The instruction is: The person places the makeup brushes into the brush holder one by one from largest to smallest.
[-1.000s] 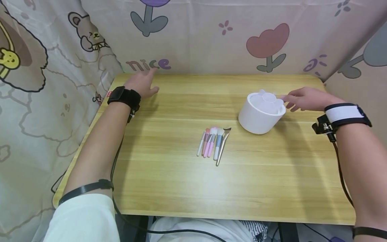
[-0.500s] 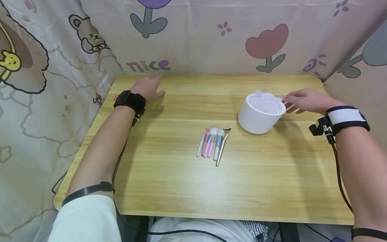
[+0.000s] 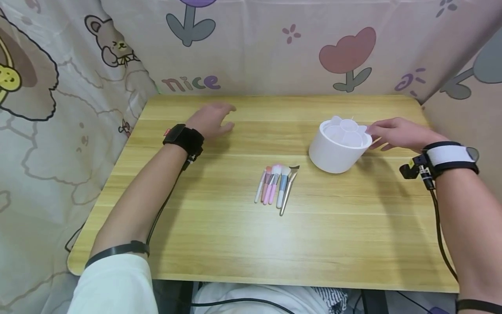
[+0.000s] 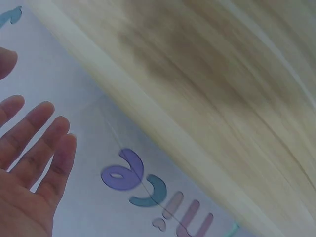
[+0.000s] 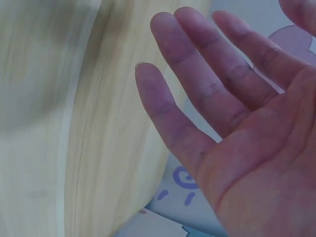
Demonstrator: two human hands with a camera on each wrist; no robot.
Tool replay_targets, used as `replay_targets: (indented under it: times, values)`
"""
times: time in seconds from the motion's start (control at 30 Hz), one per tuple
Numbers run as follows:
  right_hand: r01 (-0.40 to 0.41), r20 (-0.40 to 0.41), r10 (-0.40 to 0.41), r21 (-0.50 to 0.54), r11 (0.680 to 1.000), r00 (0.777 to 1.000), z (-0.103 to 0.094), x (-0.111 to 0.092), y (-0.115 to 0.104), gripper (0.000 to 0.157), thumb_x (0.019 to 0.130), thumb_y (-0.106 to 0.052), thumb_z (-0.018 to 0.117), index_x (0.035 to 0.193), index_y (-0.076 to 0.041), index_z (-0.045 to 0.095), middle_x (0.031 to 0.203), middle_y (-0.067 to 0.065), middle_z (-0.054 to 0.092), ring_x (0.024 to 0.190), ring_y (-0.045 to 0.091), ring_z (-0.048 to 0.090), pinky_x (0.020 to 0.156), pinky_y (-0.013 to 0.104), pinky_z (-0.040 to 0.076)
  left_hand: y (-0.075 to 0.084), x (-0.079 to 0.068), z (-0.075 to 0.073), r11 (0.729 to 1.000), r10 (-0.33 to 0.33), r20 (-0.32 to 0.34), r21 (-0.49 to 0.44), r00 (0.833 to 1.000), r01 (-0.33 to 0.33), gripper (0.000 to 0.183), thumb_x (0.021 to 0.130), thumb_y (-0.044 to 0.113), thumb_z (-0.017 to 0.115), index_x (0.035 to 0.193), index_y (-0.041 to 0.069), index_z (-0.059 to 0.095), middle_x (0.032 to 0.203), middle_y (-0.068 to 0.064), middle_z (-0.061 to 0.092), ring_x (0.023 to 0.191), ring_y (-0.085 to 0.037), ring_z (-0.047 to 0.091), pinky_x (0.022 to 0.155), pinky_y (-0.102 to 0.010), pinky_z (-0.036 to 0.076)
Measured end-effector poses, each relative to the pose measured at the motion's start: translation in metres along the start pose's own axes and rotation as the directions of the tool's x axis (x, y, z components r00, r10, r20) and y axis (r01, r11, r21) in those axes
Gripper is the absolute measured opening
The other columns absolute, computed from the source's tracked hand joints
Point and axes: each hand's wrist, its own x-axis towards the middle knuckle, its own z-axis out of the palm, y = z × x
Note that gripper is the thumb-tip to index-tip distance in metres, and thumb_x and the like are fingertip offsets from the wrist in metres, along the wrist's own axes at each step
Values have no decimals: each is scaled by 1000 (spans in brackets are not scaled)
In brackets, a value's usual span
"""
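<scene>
left hand came inward; container and brushes stayed put

the clearest change was in the left hand [image 3: 211, 121]. moments earlier it had been farther out, by the far left corner of the wooden tabletop [image 3: 219, 226] and close to the "nice" lettering [image 3: 186, 83] on the printed curtain [image 3: 266, 61]; now it was over the back of the tabletop, nearer the middle. its fingers were loosely extended with the thumb set apart, and it held nothing; the left wrist view showed only curtain and wood around it.

the right hand [image 3: 400, 132] had shifted only slightly, its fingertips at the right rim of the white cylindrical container [image 3: 331, 152]. the fingers were relaxed, a little bent and spread, the palm bare in the right wrist view; whether a fingertip touched the rim could not be told. the container stood toward the back right of the tabletop, a flower-shaped insert [image 3: 349, 125] in its mouth, just where it had been.

the makeup brushes [image 3: 273, 182] also lay unmoved, side by side near the middle, nearer the person than the container and left of it, from a slim white brush [image 3: 259, 187] to a gold fan brush [image 3: 288, 192].

as a judgement, the shift brought the left hand closer to container and brushes without advancing the handling of either: both hands were free.
</scene>
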Motion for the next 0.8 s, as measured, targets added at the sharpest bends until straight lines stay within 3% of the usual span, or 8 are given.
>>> replay_targets:
  times: [0.5,0.63,0.8]
  values:
    - [12,-58,-10,44,999,998,9,3,9,72,100,-52,35,140,7,38,127,26,54,106,29,60,85,40,54,18,-4,29,996,38,9,-79,999,-37,48,96,33,50,138,10,48,134,-11,55,126,-28,48,107,-42,38]
    - [15,-85,-10,61,998,996,11,4,10,72,100,-52,34,140,8,38,125,24,55,103,25,61,83,35,54,25,-6,36,993,73,-3,-91,997,-73,47,96,33,52,136,9,50,132,-11,56,112,-25,57,100,-40,44]
    - [13,-117,-5,70,997,993,13,5,11,71,99,-54,35,138,6,43,119,20,59,98,20,63,81,31,54,35,-8,43,988,124,-17,-92,992,-125,45,95,33,55,134,10,52,131,-9,57,113,-22,56,101,-38,44]
